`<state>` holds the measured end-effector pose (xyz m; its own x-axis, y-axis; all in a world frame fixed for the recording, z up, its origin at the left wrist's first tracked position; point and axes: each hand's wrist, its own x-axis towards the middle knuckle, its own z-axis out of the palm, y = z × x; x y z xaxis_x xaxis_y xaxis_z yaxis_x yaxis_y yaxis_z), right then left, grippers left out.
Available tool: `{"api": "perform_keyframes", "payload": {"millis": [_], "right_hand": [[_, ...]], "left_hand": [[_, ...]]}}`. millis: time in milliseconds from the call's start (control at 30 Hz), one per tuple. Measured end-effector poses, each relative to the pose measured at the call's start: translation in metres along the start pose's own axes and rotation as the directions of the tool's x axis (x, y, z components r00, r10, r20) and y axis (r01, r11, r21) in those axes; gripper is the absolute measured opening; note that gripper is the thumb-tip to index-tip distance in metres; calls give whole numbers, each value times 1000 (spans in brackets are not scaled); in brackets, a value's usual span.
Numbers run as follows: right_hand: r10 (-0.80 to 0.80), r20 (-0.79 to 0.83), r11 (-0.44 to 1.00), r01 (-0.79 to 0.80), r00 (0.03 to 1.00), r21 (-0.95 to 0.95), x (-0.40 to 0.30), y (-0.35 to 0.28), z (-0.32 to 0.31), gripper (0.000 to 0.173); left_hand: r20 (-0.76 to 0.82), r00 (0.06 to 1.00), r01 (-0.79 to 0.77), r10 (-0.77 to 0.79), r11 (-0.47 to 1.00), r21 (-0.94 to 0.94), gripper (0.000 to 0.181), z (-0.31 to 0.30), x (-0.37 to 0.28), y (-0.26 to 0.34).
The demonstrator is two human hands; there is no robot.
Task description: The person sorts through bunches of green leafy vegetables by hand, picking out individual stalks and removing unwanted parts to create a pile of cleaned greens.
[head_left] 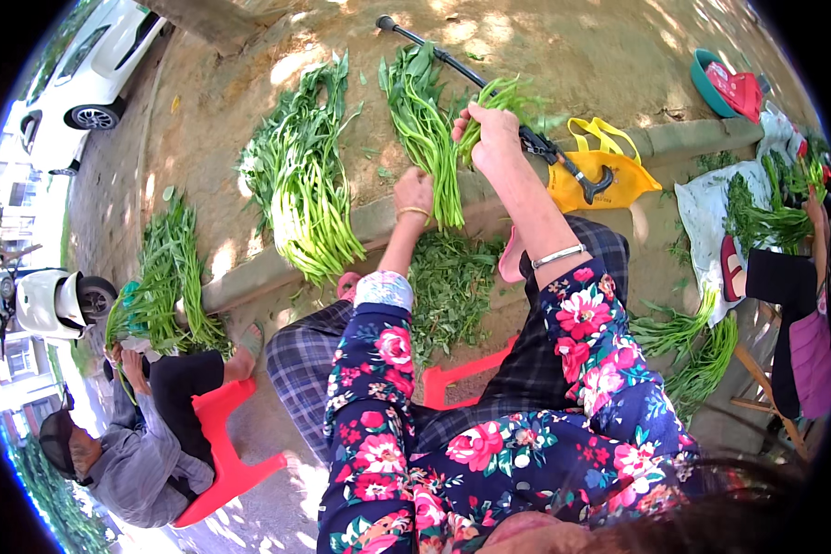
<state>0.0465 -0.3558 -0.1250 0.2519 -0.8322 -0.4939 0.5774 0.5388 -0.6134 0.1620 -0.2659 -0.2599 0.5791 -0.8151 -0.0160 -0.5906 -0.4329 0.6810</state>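
My right hand (493, 131) is closed around a small bunch of leafy green stems (509, 97), raised above the kerb. My left hand (413, 192), fingers curled, rests against the left side of a narrow pile of water spinach (422, 114). Whether it grips a stem there is hidden. To the left, a larger pile of water spinach (308, 187) lies across the kerb, its stem ends towards me. Between my knees, loose torn leaves (453, 294) cover the ground.
A black walking stick (457, 66) lies beyond the greens, its handle over a yellow bag (606, 170). A person on a red plastic stool (225, 443) handles greens at left. Another person sits at right near a white sheet (699, 208). The concrete kerb (249, 280) crosses before me.
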Motion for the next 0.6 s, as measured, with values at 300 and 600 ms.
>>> {"api": "perform_keyframes", "payload": {"millis": [300, 600], "right_hand": [[-261, 472, 932, 347, 842, -104, -2, -35, 61, 9], [23, 433, 856, 206, 901, -474, 24, 31, 56, 16]], "left_hand": [[37, 990, 133, -139, 982, 135, 36, 42, -21, -34], [63, 992, 111, -111, 994, 8, 30, 61, -17, -35]]}}
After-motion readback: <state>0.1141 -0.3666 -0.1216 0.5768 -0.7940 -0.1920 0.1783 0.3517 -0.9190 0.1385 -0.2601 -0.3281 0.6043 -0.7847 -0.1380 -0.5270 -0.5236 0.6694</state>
